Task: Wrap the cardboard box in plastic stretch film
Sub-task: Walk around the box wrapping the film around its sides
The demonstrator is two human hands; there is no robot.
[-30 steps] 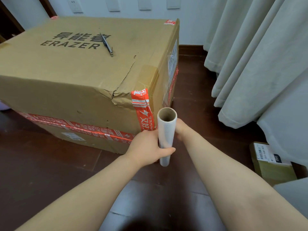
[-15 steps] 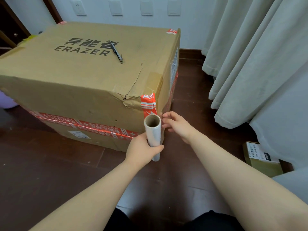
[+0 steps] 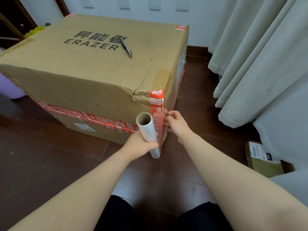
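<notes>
The cardboard box [image 3: 93, 77], printed ERAZER on top, stands on the dark wooden floor [image 3: 41, 155]. Its near right corner is creased and bound with red printed tape [image 3: 156, 104]. No film can be made out on any face, so the wrap appears to be at its very start: anchoring the loose end.

The left hand [image 3: 140, 145] is clamped around the lower half of the stretch film roll [image 3: 148, 132]. It holds the roll upright, just beside that taped corner, with the open cardboard core toward the camera. The right hand [image 3: 176, 124] is at the same corner on the box's right side, with bent fingers and fingertips [image 3: 165, 114] touching the taped edge. The film is clear, so it cannot be told whether those fingers pinch a free end against the box or merely rest there.

The next move seems to call for the right hand to pin the film's tail flat on the corner. The left hand would then draw the roll away along the front face, keeping it vertical and under tension so the sheet clings rather than bunches. The torn corner may snag the film.

A slim utility knife [image 3: 126, 47] lies on the box top, handy for the final cut. It would need lifting off before film crosses that face. Curtains [image 3: 258, 55] hang near the right side, and a small parcel [image 3: 261, 157] sits on the floor below them, leaving little room to carry the roll round.
</notes>
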